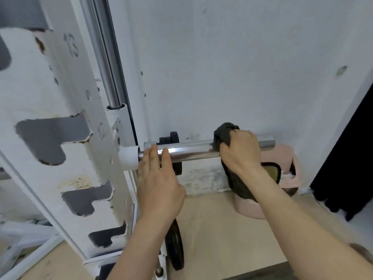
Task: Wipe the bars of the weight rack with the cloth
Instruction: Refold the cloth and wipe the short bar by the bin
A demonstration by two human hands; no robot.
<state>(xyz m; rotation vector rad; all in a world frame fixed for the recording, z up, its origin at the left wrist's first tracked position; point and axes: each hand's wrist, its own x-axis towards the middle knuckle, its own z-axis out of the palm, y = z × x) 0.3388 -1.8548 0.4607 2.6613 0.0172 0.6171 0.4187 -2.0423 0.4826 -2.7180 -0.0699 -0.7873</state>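
White wall behind; right hand [240, 152] grip clenched, cloth [224, 134] on bar [191, 150]; left hand [159, 182] spread.

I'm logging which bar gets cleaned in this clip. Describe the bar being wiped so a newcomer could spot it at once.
Start at the white notched upright numbered 12 and 13 on the left. From a white collar at its lower right, a chrome horizontal bar juts rightward along the wall. Unlike the vertical chrome rod above, it lies level, with the left hand resting near the collar and the right hand closed on a dark cloth near its free end.

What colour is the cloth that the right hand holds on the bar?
Dark grey cloth, seen in the head view.
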